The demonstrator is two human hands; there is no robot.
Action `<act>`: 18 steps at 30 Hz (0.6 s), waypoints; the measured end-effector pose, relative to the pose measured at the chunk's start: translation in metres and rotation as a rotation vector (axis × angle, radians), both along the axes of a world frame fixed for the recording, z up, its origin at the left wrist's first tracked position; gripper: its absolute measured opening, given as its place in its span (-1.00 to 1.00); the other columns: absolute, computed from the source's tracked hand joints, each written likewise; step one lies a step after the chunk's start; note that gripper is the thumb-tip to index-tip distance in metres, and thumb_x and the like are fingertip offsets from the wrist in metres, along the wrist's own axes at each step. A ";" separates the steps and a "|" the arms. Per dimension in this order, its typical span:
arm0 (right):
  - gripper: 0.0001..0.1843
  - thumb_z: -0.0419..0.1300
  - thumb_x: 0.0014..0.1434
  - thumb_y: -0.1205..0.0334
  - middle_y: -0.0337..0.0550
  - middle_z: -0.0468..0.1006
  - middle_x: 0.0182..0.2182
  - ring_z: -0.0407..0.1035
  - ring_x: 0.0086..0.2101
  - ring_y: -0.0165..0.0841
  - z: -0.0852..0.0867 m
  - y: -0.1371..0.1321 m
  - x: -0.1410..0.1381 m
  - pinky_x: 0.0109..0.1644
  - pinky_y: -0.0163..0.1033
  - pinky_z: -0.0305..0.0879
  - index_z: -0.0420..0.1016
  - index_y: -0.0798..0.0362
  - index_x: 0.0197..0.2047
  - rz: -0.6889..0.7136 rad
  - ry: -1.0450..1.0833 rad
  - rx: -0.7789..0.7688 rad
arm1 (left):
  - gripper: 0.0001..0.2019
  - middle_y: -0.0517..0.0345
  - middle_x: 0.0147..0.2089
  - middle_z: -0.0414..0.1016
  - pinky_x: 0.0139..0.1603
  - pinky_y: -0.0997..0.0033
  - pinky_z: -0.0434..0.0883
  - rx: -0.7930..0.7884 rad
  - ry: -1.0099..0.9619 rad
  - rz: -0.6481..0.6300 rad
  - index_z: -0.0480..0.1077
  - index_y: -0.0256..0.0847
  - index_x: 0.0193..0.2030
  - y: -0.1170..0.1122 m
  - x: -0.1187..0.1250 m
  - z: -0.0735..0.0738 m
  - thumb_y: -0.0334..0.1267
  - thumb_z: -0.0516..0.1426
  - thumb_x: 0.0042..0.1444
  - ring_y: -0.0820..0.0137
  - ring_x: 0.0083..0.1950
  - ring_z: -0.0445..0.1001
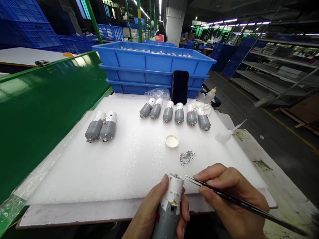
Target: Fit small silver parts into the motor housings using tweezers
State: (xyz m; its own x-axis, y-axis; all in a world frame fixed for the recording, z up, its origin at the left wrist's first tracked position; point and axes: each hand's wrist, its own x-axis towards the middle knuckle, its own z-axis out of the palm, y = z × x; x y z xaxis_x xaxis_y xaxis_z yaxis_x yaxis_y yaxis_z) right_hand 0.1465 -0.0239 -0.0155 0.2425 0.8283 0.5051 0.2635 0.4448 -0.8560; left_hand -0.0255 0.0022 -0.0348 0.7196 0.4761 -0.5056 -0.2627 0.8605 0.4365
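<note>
- Grey-and-white cylindrical unit (169,205): nearly upright, white end up, held above the foam's near edge, wrapped by left hand (152,212), fingers closed round it.
- Right hand (226,189): pinched closed on slim black tweezers (236,199), tips just beside the unit's white end.
- White foam sheet (124,166): carries loose silver granules (186,157), a small round lid holding white paste (171,141), a row of six matching units (179,113), and a pair of matching units (94,127) to the left.
- Beyond: black smartphone (179,87) upright against stacked blue plastic crates (149,63).
</note>
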 end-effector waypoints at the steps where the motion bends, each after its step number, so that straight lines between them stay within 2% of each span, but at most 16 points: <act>1: -0.75 0.30 0.12 0.55 -0.24 0.67 -0.32 0.60 -0.33 -0.43 -0.001 0.002 0.001 -0.28 -0.45 0.55 0.49 -0.02 -0.28 -0.023 -0.012 -0.013 | -0.34 0.18 -0.68 0.33 -0.69 0.66 0.11 -0.002 0.000 0.006 0.52 -0.31 -0.46 0.001 -0.001 0.000 0.27 -0.02 0.31 0.58 -0.69 0.21; 4: -0.80 0.32 0.17 0.47 -0.23 0.67 -0.32 0.59 -0.35 -0.45 -0.004 0.005 0.009 -0.43 -0.51 0.45 0.46 -0.03 -0.33 -0.090 -0.009 -0.092 | -0.39 0.16 -0.62 0.40 -0.65 0.64 0.20 -0.008 0.009 0.002 0.53 -0.28 -0.38 0.004 -0.007 0.000 0.27 0.04 0.27 0.56 -0.66 0.26; 6: -0.80 0.32 0.18 0.47 -0.24 0.66 -0.32 0.59 -0.35 -0.45 -0.005 0.003 0.012 -0.46 -0.52 0.42 0.46 -0.03 -0.34 -0.086 0.006 -0.116 | -0.39 0.16 -0.61 0.41 -0.64 0.64 0.21 0.004 0.010 -0.024 0.53 -0.29 -0.37 0.005 -0.009 -0.001 0.29 0.06 0.25 0.56 -0.66 0.27; 11: -0.73 0.33 0.13 0.54 -0.27 0.69 -0.29 0.60 -0.33 -0.43 0.001 -0.002 0.003 -0.30 -0.43 0.55 0.48 -0.05 -0.23 0.095 0.024 -0.062 | -0.36 0.14 -0.61 0.41 -0.61 0.64 0.23 -0.013 0.013 -0.067 0.55 -0.32 -0.42 0.003 -0.006 0.002 0.28 0.04 0.27 0.54 -0.62 0.29; 15: -0.71 0.34 0.12 0.54 -0.25 0.69 -0.29 0.61 -0.34 -0.39 0.006 0.003 -0.003 -0.30 -0.37 0.57 0.48 -0.05 -0.23 0.160 -0.052 -0.026 | -0.35 0.14 -0.62 0.40 -0.61 0.67 0.24 -0.104 0.071 0.013 0.57 -0.35 -0.48 -0.003 -0.002 0.005 0.23 0.04 0.28 0.55 -0.61 0.27; 18: -0.71 0.34 0.15 0.53 -0.21 0.69 -0.27 0.61 -0.34 -0.37 0.009 0.007 -0.002 -0.32 -0.34 0.57 0.46 -0.06 -0.20 0.222 -0.129 -0.030 | -0.33 0.13 -0.64 0.39 -0.64 0.66 0.21 -0.115 0.104 0.021 0.59 -0.36 -0.49 -0.006 -0.001 0.004 0.24 0.05 0.27 0.55 -0.63 0.26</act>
